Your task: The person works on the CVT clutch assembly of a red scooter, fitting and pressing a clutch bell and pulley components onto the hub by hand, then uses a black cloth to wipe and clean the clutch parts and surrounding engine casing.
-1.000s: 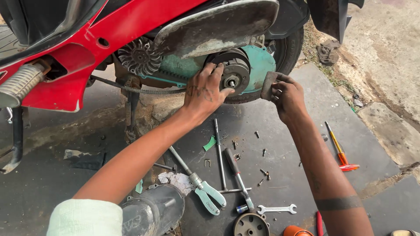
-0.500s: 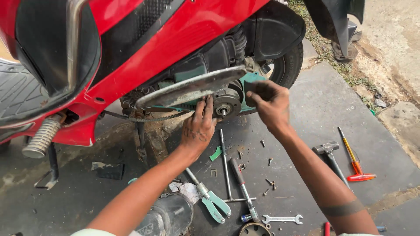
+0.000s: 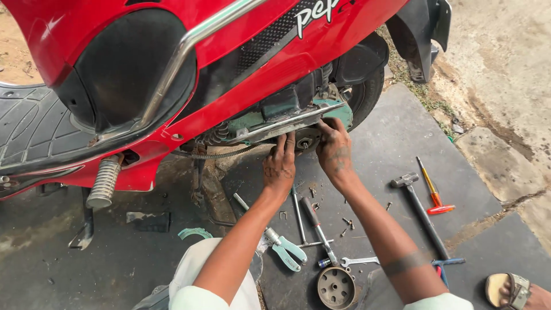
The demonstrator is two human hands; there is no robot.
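Head view, looking down on a red scooter (image 3: 172, 69) with its side transmission exposed. Both hands work at the opened drive housing (image 3: 330, 112), a grey-green cast metal case under the red body panel. The left hand (image 3: 279, 166) lies with fingers spread against the lower edge of the housing; the right hand (image 3: 334, 150), grease-marked, reaches up behind a bent, dull metal cover plate (image 3: 287, 123) that hangs across the opening. Whether either hand grips a part there cannot be told, since the fingertips are hidden by the plate.

As a judgement, the work is well into disassembly or early reassembly: a round, ribbed metal clutch drum (image 3: 336, 287) already lies off the machine on the dark ground mat (image 3: 390, 149), and loose bolts (image 3: 347, 223) are scattered beside it, so fasteners remain unfitted.

Tools lie near the forearms: green-handled pliers (image 3: 285, 250), a slim socket driver (image 3: 318, 229), a bright open-ended spanner (image 3: 359, 261), a long black-shafted hammer (image 3: 422, 212) and an orange-handled screwdriver (image 3: 433, 192). A coiled chrome footrest spring (image 3: 104, 183) projects at the left. The mat is smooth and oil-stained; the surrounding concrete (image 3: 499, 86) is rough and cracked. A sandalled foot (image 3: 516, 290) shows at the lower right.
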